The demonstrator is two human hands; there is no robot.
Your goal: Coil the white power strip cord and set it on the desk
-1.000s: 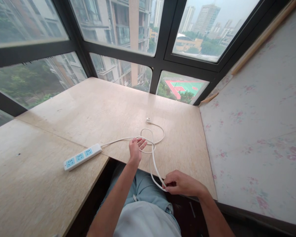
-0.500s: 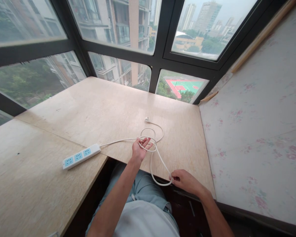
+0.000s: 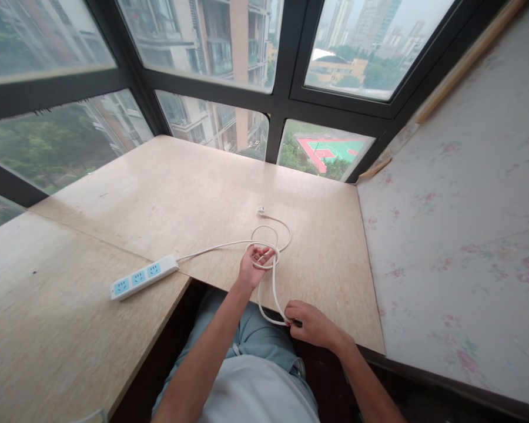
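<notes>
A white power strip (image 3: 143, 278) with blue socket faces lies on the left part of the ledge. Its white power cord (image 3: 216, 249) runs right into loose loops around my left hand (image 3: 256, 267). That hand is palm up, its curled fingers holding the coil. Lower right, my right hand (image 3: 311, 323) pinches a hanging bend of the same cord at the ledge's front edge, fingers closed. Beyond the loops, the cord's plug (image 3: 261, 211) rests on the ledge, joined by a curved length of cord.
The beige stone-look ledge (image 3: 194, 182) has a seam and an inner corner left of my legs. Dark-framed windows (image 3: 277, 106) stand behind it. A flower-papered wall (image 3: 449, 252) bounds the right side. My lap is below the front edge.
My right hand has moved left with the cord, bringing the hanging bend closer to my left hand. The left hand stays nearly in place, with the loops shifted slightly around its fingers.
</notes>
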